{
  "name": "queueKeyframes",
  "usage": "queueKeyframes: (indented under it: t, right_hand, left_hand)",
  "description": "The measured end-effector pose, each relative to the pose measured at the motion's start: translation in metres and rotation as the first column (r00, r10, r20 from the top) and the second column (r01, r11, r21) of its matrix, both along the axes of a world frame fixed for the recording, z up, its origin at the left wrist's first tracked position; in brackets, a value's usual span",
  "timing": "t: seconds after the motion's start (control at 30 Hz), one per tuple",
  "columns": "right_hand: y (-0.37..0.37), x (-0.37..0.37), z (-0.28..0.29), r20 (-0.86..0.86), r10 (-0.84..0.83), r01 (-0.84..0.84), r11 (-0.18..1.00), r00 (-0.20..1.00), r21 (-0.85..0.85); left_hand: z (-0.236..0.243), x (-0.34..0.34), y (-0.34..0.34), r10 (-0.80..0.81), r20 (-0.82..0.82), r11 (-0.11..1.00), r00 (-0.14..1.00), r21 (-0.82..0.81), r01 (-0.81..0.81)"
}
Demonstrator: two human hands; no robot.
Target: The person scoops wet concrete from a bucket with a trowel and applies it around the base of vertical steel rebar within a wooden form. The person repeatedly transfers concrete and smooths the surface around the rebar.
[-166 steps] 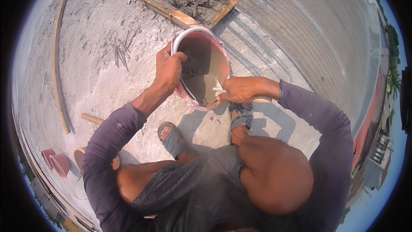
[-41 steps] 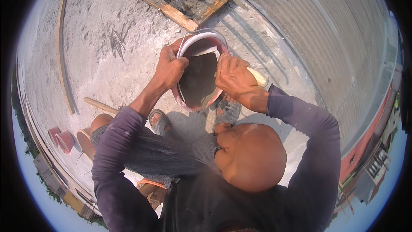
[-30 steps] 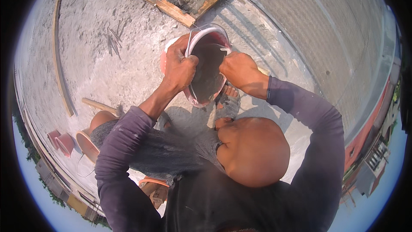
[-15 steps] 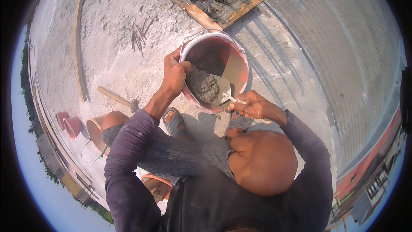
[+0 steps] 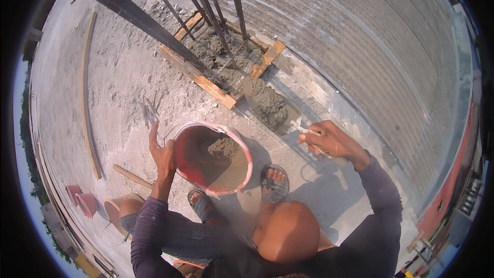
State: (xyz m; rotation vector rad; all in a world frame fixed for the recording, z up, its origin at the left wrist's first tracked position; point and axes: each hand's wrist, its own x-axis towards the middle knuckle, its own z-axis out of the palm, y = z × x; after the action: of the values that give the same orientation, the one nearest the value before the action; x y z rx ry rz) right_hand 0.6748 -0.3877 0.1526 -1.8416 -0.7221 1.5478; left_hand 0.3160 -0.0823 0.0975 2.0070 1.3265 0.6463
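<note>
My right hand [image 5: 324, 141] is closed round the handle of a trowel [image 5: 293, 116]. A heap of wet grey mortar [image 5: 265, 100] sits on its blade, beside the near corner of a wooden form [image 5: 208, 85]. I cannot tell whether the blade touches the form. My left hand [image 5: 162, 152] is at the left rim of a pink bucket [image 5: 242, 149], its index finger stretched up and its thumb by the rim. The bucket has grey mortar [image 5: 224, 149] inside. Steel rebars [image 5: 224, 38] rise from lumpy concrete within the form.
A long wooden batten [image 5: 87, 118] lies on the dusty slab at left, near loose rods [image 5: 149, 110]. A wooden-handled tool [image 5: 131, 177], small pink pails [image 5: 87, 206] and a larger pail [image 5: 113, 211] lie lower left. My sandalled feet [image 5: 275, 183] are below the bucket.
My right hand has lifted the loaded trowel out of the bucket, up and right to the form. My left hand's fingers have loosened at the rim. More rebar has come into view.
</note>
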Motion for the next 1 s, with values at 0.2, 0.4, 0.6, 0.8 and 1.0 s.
queueKeyframes:
  t: [0.2, 0.4, 0.6, 0.8, 1.0]
  right_hand:
    - [0.048, 0.083, -0.033, 0.223, -0.126, 0.124, 0.992, 0.967, 0.021]
    - [0.155, 0.117, -0.072, 0.490, -0.083, 0.013, 0.989, 0.868, 0.145]
    - [0.227, 0.091, -0.109, 0.791, -0.029, -0.429, 0.828, 0.611, 0.361]
    - [0.222, 0.087, -0.116, 0.763, 0.041, -0.372, 0.889, 0.645, 0.266]
    - [0.223, 0.094, -0.113, 0.723, 0.192, -0.387, 0.915, 0.664, 0.113]
  left_hand:
    - [0.043, 0.095, -0.073, -0.245, 0.311, 0.776, 0.918, -0.505, 0.378]
    - [-0.069, 0.259, -0.111, 0.669, 0.261, 0.052, 0.696, -0.950, 0.307]
    - [-0.133, 0.323, -0.099, 0.831, 0.231, 0.104, 0.506, -0.958, 0.267]
    - [-0.153, 0.327, -0.094, 0.812, 0.297, 0.181, 0.503, -0.946, 0.268]
    - [-0.148, 0.329, -0.092, 0.851, 0.250, 0.149, 0.462, -0.958, 0.243]
